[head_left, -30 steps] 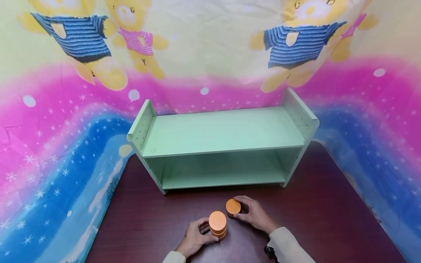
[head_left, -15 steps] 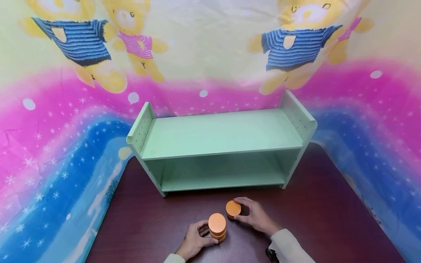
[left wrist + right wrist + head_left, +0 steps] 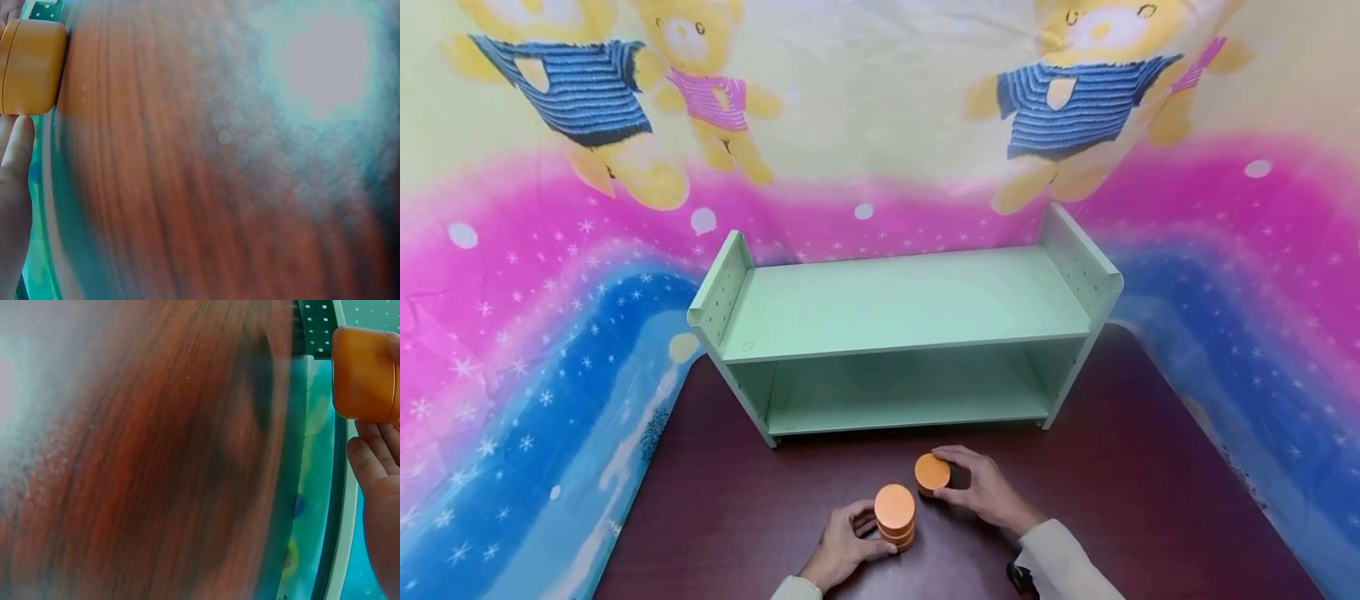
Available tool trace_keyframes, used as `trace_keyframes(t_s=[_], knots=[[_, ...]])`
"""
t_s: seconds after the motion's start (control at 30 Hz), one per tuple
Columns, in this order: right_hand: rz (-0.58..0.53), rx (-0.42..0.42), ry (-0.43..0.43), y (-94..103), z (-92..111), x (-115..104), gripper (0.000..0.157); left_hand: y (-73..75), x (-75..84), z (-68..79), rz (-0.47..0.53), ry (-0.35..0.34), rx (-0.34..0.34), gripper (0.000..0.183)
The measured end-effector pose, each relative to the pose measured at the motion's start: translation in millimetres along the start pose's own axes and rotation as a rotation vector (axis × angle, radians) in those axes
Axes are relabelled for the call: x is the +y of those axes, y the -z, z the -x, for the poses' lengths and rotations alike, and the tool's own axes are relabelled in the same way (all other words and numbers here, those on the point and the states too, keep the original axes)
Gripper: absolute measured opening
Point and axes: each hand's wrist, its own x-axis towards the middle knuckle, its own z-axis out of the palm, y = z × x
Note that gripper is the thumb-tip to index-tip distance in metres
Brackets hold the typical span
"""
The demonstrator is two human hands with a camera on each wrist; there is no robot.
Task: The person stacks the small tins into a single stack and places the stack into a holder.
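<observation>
On that dark red-brown wood-grained table, the left hand grips a smooth orange cylinder, seemingly hard plastic, and at its one o'clock the right hand pinches a matching orange cylinder, both probably light, stiff, slightly slippery, safest held around the sides.

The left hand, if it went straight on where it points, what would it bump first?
Holding the near orange cylinder, the left hand would probably bump the far orange cylinder in the right hand, though depth is unclear.
</observation>
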Motion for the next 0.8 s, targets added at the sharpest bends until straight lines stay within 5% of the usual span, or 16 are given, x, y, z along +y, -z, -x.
trace_keyframes(t_s=[0.8], knots=[[0.001,-0.018,0.079,16.2,-4.0,-17.2,0.052,1.1,0.4,-0.1,0.016,-0.018,-0.007,0.063]])
